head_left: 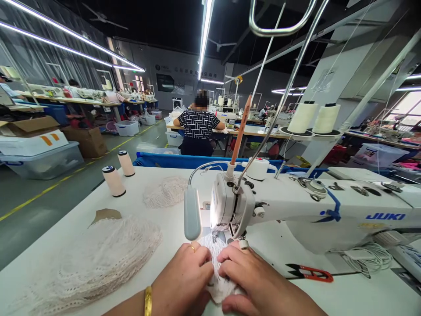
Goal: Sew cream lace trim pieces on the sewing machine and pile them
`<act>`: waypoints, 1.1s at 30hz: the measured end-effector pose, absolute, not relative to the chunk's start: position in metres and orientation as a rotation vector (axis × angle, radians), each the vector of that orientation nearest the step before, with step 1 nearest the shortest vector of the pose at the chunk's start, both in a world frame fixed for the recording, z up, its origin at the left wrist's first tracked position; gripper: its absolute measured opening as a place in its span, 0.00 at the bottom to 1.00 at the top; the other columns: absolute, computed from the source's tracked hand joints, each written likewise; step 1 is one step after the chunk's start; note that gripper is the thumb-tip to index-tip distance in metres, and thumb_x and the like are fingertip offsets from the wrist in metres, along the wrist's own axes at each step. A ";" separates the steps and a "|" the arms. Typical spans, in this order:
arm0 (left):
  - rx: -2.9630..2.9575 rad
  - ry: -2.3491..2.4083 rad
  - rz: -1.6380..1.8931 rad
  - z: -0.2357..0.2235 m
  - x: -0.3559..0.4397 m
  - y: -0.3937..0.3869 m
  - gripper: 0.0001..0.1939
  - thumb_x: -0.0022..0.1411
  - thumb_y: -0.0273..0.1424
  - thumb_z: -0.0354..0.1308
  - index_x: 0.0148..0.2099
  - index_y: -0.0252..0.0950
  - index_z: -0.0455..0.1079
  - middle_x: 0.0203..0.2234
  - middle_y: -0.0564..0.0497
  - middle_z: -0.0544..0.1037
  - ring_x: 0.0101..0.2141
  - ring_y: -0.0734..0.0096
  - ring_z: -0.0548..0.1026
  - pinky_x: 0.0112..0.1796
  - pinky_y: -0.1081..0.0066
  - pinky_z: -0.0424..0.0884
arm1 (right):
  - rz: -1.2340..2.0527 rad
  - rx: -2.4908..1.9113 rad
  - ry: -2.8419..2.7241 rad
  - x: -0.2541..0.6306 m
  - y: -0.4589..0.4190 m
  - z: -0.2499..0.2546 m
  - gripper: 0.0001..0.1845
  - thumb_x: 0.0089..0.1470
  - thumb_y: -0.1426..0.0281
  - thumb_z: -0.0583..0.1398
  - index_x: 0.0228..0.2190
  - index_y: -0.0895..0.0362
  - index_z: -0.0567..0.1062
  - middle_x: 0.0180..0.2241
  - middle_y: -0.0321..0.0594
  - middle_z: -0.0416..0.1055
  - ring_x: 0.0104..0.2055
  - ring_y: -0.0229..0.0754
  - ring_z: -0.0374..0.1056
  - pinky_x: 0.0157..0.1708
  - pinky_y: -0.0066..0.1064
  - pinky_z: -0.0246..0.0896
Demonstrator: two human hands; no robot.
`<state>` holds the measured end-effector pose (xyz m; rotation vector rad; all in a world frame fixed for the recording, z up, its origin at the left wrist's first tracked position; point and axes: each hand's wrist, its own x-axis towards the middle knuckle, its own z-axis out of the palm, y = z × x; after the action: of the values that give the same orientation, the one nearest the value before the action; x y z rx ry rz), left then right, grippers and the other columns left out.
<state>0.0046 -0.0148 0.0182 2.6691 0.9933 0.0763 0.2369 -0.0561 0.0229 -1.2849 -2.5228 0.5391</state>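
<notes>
A piece of white lace fabric (215, 254) lies under the lit needle area of the white sewing machine (226, 206), its near end bunched toward me. My left hand (186, 274), with a ring and a gold bangle, grips the fabric's left side with curled fingers. On the right side my right hand (248, 272) has its fingers bent and closed on the same fabric. Both thumbs are low, close to the near end of the cloth. Just beyond the fingertips, the presser foot (215, 236) stands over the fabric; whether it presses down I cannot tell.
A large pile of lace pieces (112, 250) and a smaller lace pile (166, 192) lie on the table's left. Two thread cones (113, 181) stand behind. Red-handled thread snips (311, 273) rest at right. A grey lamp (192, 213) hangs near my left hand. A co-worker (199, 123) sits ahead.
</notes>
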 end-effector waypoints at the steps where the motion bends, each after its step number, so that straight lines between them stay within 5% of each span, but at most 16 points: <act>1: 2.679 0.987 0.142 0.017 0.006 -0.016 0.06 0.62 0.21 0.61 0.36 0.37 0.70 0.46 0.46 0.79 0.45 0.54 0.75 0.46 0.55 0.73 | 0.520 -1.264 -2.528 0.236 -0.055 0.020 0.10 0.60 0.72 0.70 0.40 0.53 0.75 0.52 0.38 0.75 0.52 0.48 0.70 0.53 0.36 0.66; 4: 2.705 0.955 0.327 0.014 0.009 -0.017 0.12 0.62 0.15 0.52 0.35 0.36 0.68 0.40 0.46 0.79 0.39 0.59 0.75 0.40 0.61 0.73 | 0.500 -1.198 -2.491 0.234 -0.052 0.015 0.08 0.62 0.79 0.62 0.36 0.54 0.73 0.43 0.37 0.76 0.45 0.45 0.70 0.46 0.33 0.65; 8: 2.681 0.943 0.428 0.009 0.008 -0.015 0.12 0.56 0.15 0.54 0.36 0.37 0.68 0.40 0.47 0.78 0.39 0.59 0.74 0.39 0.61 0.72 | 0.569 -1.245 -2.303 0.236 -0.049 0.013 0.02 0.67 0.70 0.63 0.38 0.53 0.76 0.40 0.37 0.76 0.44 0.46 0.70 0.44 0.33 0.65; 15: 2.708 0.971 0.318 0.009 0.007 -0.020 0.14 0.56 0.19 0.59 0.42 0.40 0.74 0.44 0.46 0.77 0.43 0.54 0.73 0.42 0.58 0.73 | 0.348 -1.385 -2.082 0.228 -0.044 -0.006 0.14 0.71 0.69 0.54 0.41 0.51 0.80 0.40 0.41 0.78 0.43 0.49 0.71 0.45 0.38 0.65; 22: 2.734 0.981 0.269 0.006 0.007 -0.021 0.12 0.56 0.20 0.60 0.41 0.40 0.74 0.44 0.45 0.78 0.44 0.53 0.74 0.43 0.56 0.74 | 0.711 -1.560 -1.469 0.219 -0.031 -0.035 0.15 0.60 0.59 0.60 0.40 0.54 0.82 0.40 0.44 0.80 0.40 0.49 0.77 0.45 0.38 0.72; 27: 2.735 0.986 0.236 0.008 0.008 -0.023 0.10 0.55 0.21 0.61 0.39 0.38 0.74 0.45 0.45 0.78 0.43 0.52 0.75 0.43 0.54 0.74 | 0.678 -1.720 -1.283 0.197 -0.015 -0.037 0.19 0.49 0.58 0.67 0.39 0.56 0.82 0.39 0.46 0.81 0.44 0.54 0.78 0.46 0.39 0.73; 33: 2.737 0.956 0.265 0.011 0.007 -0.023 0.11 0.57 0.23 0.64 0.43 0.38 0.77 0.46 0.43 0.79 0.45 0.50 0.75 0.44 0.52 0.75 | 0.695 -1.796 -1.235 0.179 -0.005 -0.025 0.11 0.52 0.61 0.63 0.32 0.55 0.79 0.33 0.44 0.79 0.40 0.52 0.76 0.42 0.37 0.69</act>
<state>0.0072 -0.0235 0.0110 2.7367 0.9559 0.2649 0.1791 -0.0047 -0.0251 -1.7961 -1.2348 0.6951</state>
